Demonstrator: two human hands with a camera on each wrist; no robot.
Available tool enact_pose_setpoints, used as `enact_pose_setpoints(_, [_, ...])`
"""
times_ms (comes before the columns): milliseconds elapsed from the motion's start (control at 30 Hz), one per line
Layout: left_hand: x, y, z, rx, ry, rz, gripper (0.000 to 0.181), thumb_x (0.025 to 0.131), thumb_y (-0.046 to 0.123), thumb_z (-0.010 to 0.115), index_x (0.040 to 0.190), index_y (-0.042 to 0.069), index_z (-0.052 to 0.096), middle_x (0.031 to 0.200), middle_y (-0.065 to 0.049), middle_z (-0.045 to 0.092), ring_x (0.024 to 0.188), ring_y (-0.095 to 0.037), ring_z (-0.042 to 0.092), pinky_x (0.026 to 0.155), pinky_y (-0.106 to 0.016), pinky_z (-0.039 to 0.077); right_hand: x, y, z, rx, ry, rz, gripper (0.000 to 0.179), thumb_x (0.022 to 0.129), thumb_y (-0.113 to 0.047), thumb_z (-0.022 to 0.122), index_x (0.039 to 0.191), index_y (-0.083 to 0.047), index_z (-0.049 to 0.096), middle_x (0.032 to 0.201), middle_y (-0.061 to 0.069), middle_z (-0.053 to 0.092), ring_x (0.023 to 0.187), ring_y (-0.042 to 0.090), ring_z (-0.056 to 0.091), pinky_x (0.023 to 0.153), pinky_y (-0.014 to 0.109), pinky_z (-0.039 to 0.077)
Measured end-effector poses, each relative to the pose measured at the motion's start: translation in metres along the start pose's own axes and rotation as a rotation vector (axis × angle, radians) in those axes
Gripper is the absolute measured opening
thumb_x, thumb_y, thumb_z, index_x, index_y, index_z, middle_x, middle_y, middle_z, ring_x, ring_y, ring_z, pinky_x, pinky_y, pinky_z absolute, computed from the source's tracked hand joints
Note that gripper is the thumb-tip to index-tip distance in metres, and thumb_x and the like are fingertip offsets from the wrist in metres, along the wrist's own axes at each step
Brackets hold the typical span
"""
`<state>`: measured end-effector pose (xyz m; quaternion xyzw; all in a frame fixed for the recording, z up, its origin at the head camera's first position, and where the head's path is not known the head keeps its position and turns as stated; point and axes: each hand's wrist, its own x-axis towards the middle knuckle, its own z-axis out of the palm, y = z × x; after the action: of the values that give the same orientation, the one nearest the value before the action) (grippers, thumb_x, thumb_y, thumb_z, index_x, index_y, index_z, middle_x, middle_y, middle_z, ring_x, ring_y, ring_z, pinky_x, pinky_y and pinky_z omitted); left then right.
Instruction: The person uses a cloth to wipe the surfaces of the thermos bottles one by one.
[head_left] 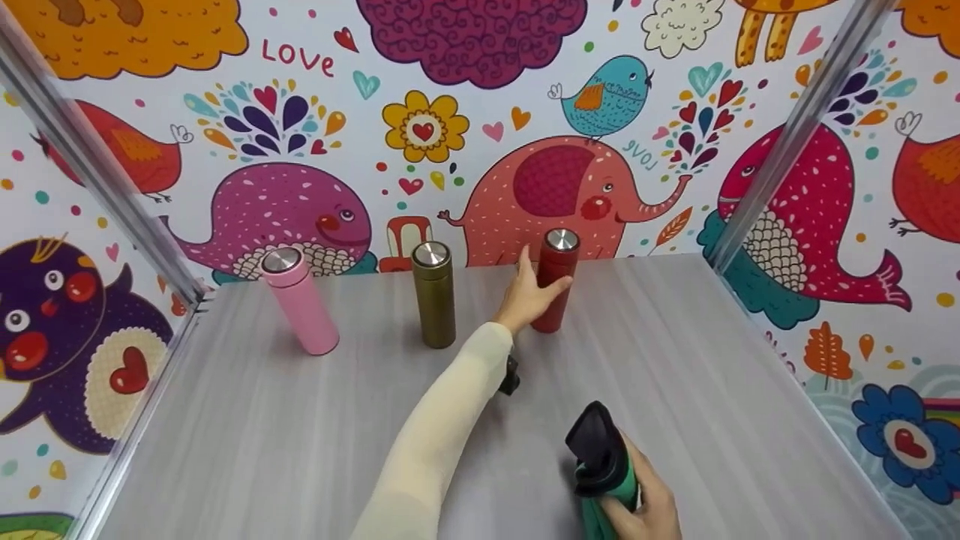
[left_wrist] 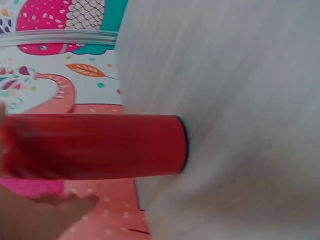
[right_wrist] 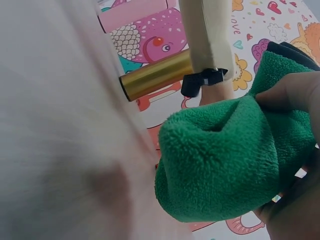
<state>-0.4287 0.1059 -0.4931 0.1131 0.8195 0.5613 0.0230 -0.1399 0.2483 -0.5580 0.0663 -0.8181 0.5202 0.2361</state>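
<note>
A red bottle (head_left: 553,300) with a silver lid stands upright on the table (head_left: 315,442), near the back wall. My left hand (head_left: 526,294) is at its upper half, thumb across the front and other fingers extended at the left side. In the left wrist view the red bottle (left_wrist: 100,146) lies between parts of the hand, with a gap beside the lower fingers (left_wrist: 75,210). My right hand (head_left: 651,495) grips a folded green plush cloth (right_wrist: 220,155) with a black side, held above the table at the front right.
An olive-gold bottle (head_left: 435,304) stands left of the red one, and a pink bottle (head_left: 306,311) farther left. Patterned walls (head_left: 420,60) with metal corner posts (head_left: 795,142) enclose the table at back and sides.
</note>
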Motion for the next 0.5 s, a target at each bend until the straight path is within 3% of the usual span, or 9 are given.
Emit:
enact_pose_setpoints(67, [-0.023, 0.004, -0.014, 0.045, -0.014, 0.023, 0.097, 0.09, 0.052, 0.071, 0.161, 0.016, 0.015, 0.161, -0.009, 0.029, 0.145, -0.027, 0.031, 0.113, -0.055, 0.032, 0.005, -0.002, -0.001, 0.013, 0.001, -0.015, 0.081, 0.075, 0.016, 0.079, 0.146, -0.012, 0.052, 0.141, 0.011, 0.056, 0.127, 0.005, 0.051, 0.1, 0.014, 0.041])
enact_pose_setpoints(133, [-0.057, 0.006, -0.034, 0.083, -0.035, 0.054, 0.091, 0.089, 0.053, 0.07, 0.159, 0.017, 0.025, 0.159, -0.005, 0.034, 0.144, -0.023, 0.033, 0.113, -0.052, 0.033, 0.01, -0.004, -0.002, 0.026, -0.013, -0.035, 0.081, 0.077, 0.014, 0.079, 0.148, -0.012, 0.05, 0.142, 0.012, 0.054, 0.129, 0.007, 0.05, 0.101, 0.015, 0.04])
enact_pose_setpoints(233, [-0.126, 0.002, -0.07, 0.089, -0.077, 0.071, 0.081, 0.089, 0.056, 0.069, 0.154, 0.021, 0.037, 0.153, 0.001, 0.042, 0.139, -0.015, 0.038, 0.112, -0.046, 0.035, 0.015, -0.007, -0.001, 0.036, -0.026, -0.066, 0.08, 0.078, 0.01, 0.08, 0.149, -0.011, 0.048, 0.143, 0.014, 0.054, 0.13, 0.008, 0.049, 0.103, 0.016, 0.04])
enact_pose_setpoints(333, [-0.199, -0.013, -0.101, 0.035, -0.103, 0.08, 0.076, 0.09, 0.055, 0.069, 0.152, 0.02, 0.041, 0.151, 0.001, 0.046, 0.138, -0.015, 0.04, 0.112, -0.045, 0.036, 0.017, -0.01, 0.0, 0.043, -0.019, -0.089, 0.081, 0.077, 0.011, 0.081, 0.148, -0.006, 0.048, 0.143, 0.013, 0.054, 0.129, 0.008, 0.049, 0.103, 0.017, 0.039])
enact_pose_setpoints(433, [-0.264, -0.032, -0.119, -0.032, -0.085, 0.064, 0.072, 0.094, 0.047, 0.068, 0.151, 0.013, 0.041, 0.151, -0.005, 0.045, 0.14, -0.023, 0.039, 0.111, -0.05, 0.035, 0.015, -0.015, 0.0, 0.031, 0.002, -0.075, 0.081, 0.074, 0.013, 0.082, 0.146, -0.005, 0.05, 0.14, 0.003, 0.055, 0.126, 0.004, 0.051, 0.1, 0.014, 0.041])
enact_pose_setpoints(500, [-0.298, -0.041, -0.126, -0.057, -0.038, 0.021, 0.072, 0.095, 0.045, 0.067, 0.151, 0.01, 0.041, 0.151, -0.008, 0.044, 0.141, -0.028, 0.037, 0.111, -0.053, 0.035, 0.013, -0.017, 0.001, 0.019, 0.004, -0.062, 0.08, 0.073, 0.014, 0.082, 0.145, -0.005, 0.052, 0.137, -0.002, 0.056, 0.122, 0.002, 0.054, 0.097, 0.011, 0.042])
